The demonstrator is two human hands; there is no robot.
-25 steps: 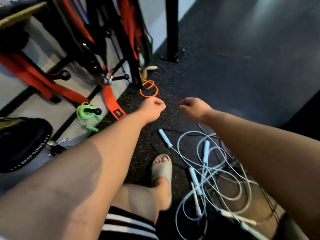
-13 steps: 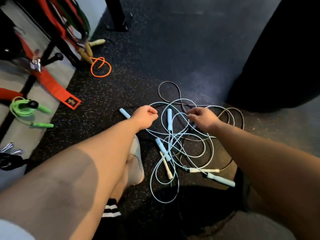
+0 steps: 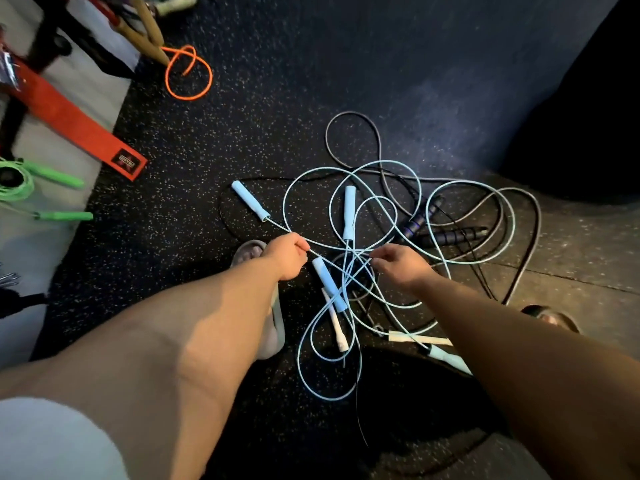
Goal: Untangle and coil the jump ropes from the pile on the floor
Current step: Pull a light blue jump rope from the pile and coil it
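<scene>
Head view: the left hand [image 3: 287, 256] is fisted round the cord [image 3: 279, 226] of a blue handle [image 3: 250, 200] lying at its 11 o'clock. The right hand [image 3: 401, 266] pinches another blue strand in curled fingertips. The pile [image 3: 349, 209] sprawls on the floor [image 3: 277, 133] at centre, with dark handles [image 3: 457, 235] at 3 o'clock. A sandal [image 3: 273, 337] sits under the left wrist. An orange loop [image 3: 187, 97] lies at 11 and a green rope [image 3: 52, 176] at 9. The right forearm covers part of a handle at 5.

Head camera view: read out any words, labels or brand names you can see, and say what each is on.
On the black patch at the end of the red strap: red print, too blurred to read.
No other text shows; the light blue handle bears none that I can see.
</scene>
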